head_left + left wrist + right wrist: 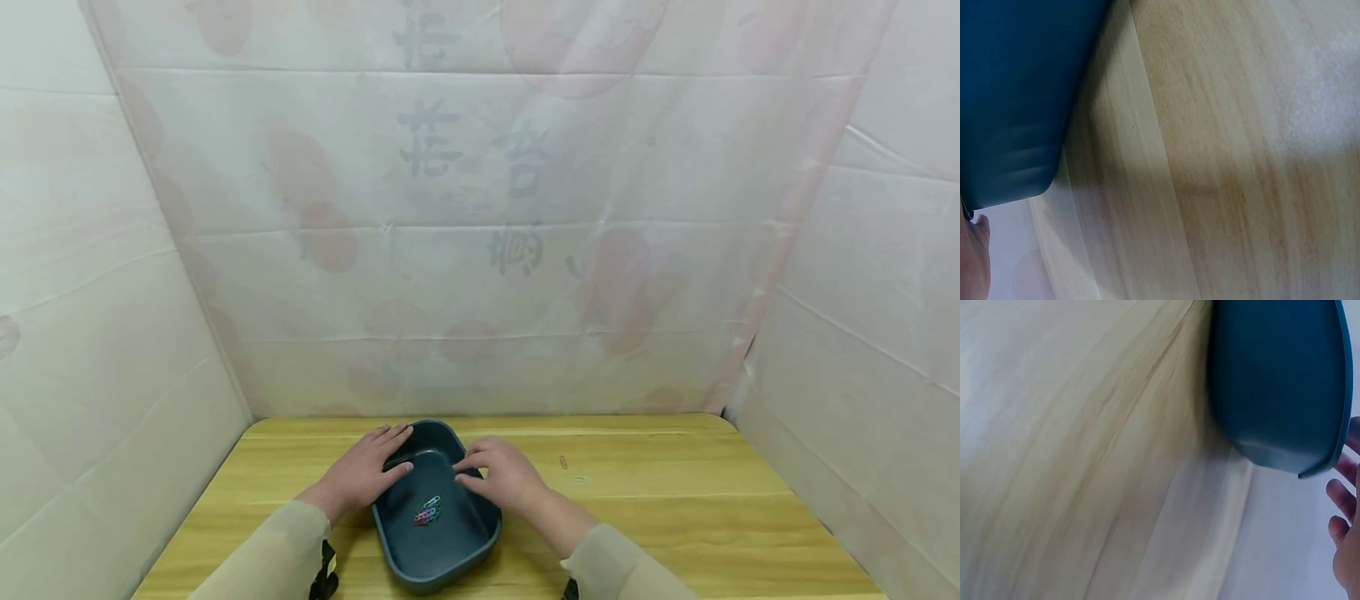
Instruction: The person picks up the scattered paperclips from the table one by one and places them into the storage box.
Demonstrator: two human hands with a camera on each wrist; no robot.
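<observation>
A dark blue plastic tray (450, 554) sits on the wooden table (675, 533), near its front middle. A small bunch of coloured paper clips (427, 510) lies on the tray's floor. My left hand (367, 473) holds the tray's left rim, with its fingers reaching over the edge into the tray. My right hand (502, 477) holds the right rim, fingers curled over it. The left wrist view shows the tray's outer wall (1010, 94) and a bit of my hand (972, 256). In the right wrist view, the tray's wall (1279, 381) shows with my fingertips (1342, 490) past its rim.
Two loose paper clips (563, 462) (580, 479) lie on the table to the right of the tray. White sheeting printed with faint red shapes walls the table at the back (480, 250) and on both sides. Bare wood stretches to the left and right of the tray.
</observation>
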